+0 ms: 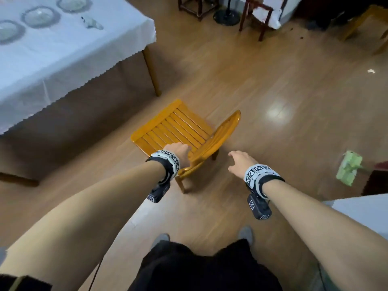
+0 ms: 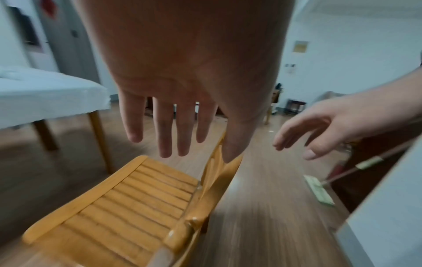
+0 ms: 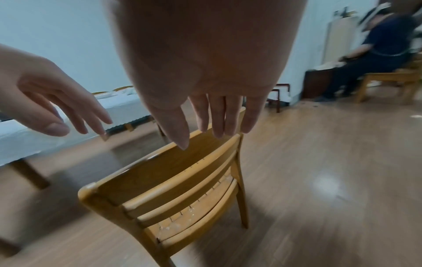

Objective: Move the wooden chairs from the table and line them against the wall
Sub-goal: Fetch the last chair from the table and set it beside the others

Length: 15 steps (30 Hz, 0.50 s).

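Note:
A yellow wooden chair [image 1: 174, 129] with a slatted seat stands on the wood floor just off the table's corner, its backrest toward me. My left hand [image 1: 178, 149] hovers over the near end of the backrest, fingers straight and spread above the seat [image 2: 128, 204], thumb close to the top rail. My right hand [image 1: 239, 162] is open to the right of the backrest. In the right wrist view its fingertips [image 3: 219, 131] hang just above the top rail of the chair [image 3: 178, 180]. Neither hand grips anything.
A table with a white cloth [image 1: 63, 59] and glass dishes [image 1: 39, 16] stands to the left. A green mop [image 1: 348, 171] lies at the right, beside a white surface [image 1: 361, 213]. Dark chairs [image 1: 260, 19] stand at the far side. A seated person [image 3: 383, 50] is at the far right.

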Each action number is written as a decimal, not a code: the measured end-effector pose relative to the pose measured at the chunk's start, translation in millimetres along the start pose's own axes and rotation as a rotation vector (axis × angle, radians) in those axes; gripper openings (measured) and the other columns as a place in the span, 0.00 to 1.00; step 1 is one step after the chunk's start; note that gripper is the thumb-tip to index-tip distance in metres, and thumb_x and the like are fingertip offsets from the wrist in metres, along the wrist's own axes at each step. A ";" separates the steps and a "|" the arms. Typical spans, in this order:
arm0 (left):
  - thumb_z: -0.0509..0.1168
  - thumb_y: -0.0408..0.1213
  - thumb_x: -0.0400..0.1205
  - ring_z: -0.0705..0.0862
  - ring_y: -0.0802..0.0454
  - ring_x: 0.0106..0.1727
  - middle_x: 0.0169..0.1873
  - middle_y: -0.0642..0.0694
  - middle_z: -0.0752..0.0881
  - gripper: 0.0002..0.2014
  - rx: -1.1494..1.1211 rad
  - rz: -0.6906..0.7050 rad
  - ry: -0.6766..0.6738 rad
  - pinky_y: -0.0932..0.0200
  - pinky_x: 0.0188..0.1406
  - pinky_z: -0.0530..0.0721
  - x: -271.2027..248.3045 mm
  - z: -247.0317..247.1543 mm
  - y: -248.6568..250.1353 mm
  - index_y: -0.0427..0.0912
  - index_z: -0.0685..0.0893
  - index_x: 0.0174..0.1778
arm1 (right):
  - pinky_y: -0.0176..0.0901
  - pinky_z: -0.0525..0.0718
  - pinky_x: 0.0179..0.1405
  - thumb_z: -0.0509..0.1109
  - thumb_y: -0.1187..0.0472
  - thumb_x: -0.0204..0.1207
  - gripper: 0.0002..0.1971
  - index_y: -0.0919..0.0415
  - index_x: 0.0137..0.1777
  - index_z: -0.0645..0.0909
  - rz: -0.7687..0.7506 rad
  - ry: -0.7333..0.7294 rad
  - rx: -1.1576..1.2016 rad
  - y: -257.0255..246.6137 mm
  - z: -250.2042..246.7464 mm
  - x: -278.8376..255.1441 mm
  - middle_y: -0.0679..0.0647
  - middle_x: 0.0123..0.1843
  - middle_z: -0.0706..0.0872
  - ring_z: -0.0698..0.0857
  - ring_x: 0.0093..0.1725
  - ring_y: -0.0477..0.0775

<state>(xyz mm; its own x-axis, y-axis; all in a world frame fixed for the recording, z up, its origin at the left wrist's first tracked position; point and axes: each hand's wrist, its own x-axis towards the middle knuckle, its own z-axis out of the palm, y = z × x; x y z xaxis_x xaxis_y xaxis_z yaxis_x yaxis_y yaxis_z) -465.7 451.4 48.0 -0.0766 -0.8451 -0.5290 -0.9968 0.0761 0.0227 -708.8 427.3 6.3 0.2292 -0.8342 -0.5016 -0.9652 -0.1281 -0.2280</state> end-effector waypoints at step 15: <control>0.70 0.47 0.78 0.84 0.45 0.56 0.58 0.46 0.85 0.23 -0.464 -0.453 -0.043 0.46 0.52 0.88 47.7 41.0 58.5 0.48 0.79 0.70 | 0.54 0.70 0.79 0.73 0.62 0.77 0.35 0.61 0.83 0.66 -0.567 -0.041 -0.472 21.0 -60.0 129.0 0.57 0.83 0.68 0.66 0.83 0.59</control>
<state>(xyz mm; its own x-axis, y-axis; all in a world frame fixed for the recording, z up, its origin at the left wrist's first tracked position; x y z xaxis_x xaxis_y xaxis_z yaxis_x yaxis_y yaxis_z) -526.8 437.2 -10.6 0.3447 -0.7172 -0.6056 -0.8368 -0.5272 0.1481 -707.1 284.9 -13.1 0.7048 -0.5519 -0.4457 -0.6465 -0.7584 -0.0832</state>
